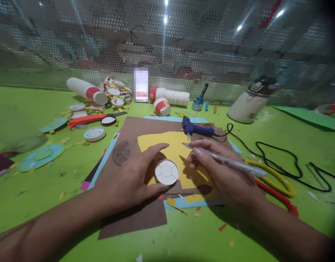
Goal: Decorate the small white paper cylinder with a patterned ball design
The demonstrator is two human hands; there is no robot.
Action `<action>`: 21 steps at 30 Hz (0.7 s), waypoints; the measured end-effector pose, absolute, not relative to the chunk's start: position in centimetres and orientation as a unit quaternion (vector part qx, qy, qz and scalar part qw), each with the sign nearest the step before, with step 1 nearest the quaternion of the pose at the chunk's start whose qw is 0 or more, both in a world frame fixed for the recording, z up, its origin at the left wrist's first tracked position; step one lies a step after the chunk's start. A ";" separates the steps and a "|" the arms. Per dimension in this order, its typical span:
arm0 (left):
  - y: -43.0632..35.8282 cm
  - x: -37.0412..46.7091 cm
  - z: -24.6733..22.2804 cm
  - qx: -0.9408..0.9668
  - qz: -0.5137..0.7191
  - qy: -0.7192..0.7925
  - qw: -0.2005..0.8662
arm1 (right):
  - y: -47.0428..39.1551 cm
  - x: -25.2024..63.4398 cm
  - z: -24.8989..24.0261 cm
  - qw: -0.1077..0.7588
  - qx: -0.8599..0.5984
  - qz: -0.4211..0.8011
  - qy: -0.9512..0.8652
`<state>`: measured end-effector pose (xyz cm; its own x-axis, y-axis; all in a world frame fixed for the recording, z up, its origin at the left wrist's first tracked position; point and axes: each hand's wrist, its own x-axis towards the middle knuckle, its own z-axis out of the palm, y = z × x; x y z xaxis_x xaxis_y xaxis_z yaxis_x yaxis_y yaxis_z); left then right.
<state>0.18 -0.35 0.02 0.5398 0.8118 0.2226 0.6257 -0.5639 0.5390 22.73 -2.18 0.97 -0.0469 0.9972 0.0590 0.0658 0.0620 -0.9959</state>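
Disc point(166, 173) is located over the near part of the yellow paper point(178, 140), its edge clamped in the left hand point(133, 173), apparently to leave the face uncovered. The right hand point(223, 178) is closed around a pen point(244, 167), tip clear of the disc, likely keeping the drawing visible. Face: round, white, dark-lined central hexagon, lines radiating rimward.
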 end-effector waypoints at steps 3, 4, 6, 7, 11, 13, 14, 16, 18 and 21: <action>-0.2 0.2 0.1 0.849 0.219 0.430 0.216 | -2.3 22.6 1.2 0.483 -0.490 0.494 -0.532; -0.2 0.2 0.1 0.848 0.217 0.432 0.218 | -2.5 22.5 1.2 0.472 -0.496 0.498 -0.532; -0.2 0.2 0.1 0.846 0.218 0.433 0.221 | -2.7 22.3 1.1 0.452 -0.508 0.499 -0.537; -0.2 0.2 0.1 0.846 0.221 0.432 0.222 | -2.8 22.2 1.1 0.442 -0.514 0.494 -0.544; -0.2 0.1 0.0 0.844 0.228 0.430 0.225 | -3.0 21.9 1.0 0.420 -0.521 0.491 -0.558; -0.2 0.1 0.0 0.845 0.229 0.427 0.226 | -3.0 21.7 1.2 0.411 -0.518 0.506 -0.554; -0.2 0.1 0.0 0.846 0.231 0.424 0.226 | -3.0 21.7 1.3 0.406 -0.517 0.512 -0.552; -0.2 0.1 0.0 0.847 0.234 0.419 0.228 | -3.0 21.5 1.6 0.395 -0.519 0.520 -0.551; -0.2 0.1 -0.1 0.846 0.233 0.419 0.232 | -3.0 21.4 1.7 0.385 -0.521 0.524 -0.553; -0.1 0.2 -0.1 0.845 0.233 0.422 0.231 | -3.1 21.4 1.7 0.381 -0.520 0.524 -0.556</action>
<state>0.16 -0.15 -0.10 0.5355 0.8209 0.1982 0.6058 -0.5369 0.5872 21.38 -3.10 1.66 -0.1686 0.9782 -0.1216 0.1785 -0.0910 -0.9797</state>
